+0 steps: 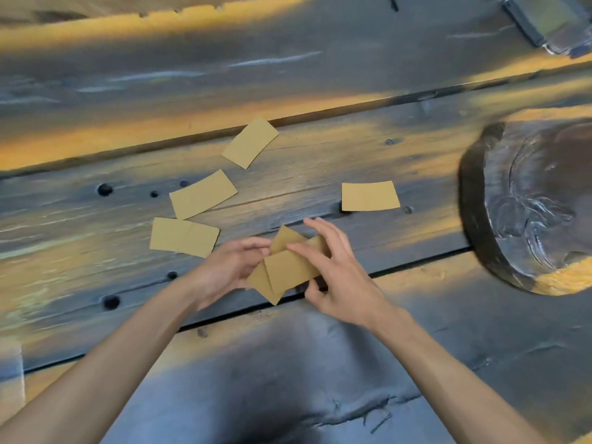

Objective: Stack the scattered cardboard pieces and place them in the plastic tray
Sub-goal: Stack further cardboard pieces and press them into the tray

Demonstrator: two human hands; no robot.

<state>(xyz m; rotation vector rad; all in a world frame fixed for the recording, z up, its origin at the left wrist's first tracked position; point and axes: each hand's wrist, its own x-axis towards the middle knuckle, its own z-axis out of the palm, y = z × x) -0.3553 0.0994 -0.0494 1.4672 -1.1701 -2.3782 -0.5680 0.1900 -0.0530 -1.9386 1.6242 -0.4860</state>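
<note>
Small bundle of cardboard pieces [285,267] in my hands above bench's near plank, crossed, not yet squared. My left hand [229,270] curls round its left end; my right hand [333,267] pinches right end, upper fingers spread. Four loose pieces [201,193] lie flat on middle plank. Plastic tray [544,24], judging, blurred at far right corner. Early stage: gathering, squaring, placing all remain.

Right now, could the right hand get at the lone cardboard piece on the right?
Probably yes: the lone piece lies flat beyond the right hand, nothing between, but that hand holds the crossed pieces.
</note>
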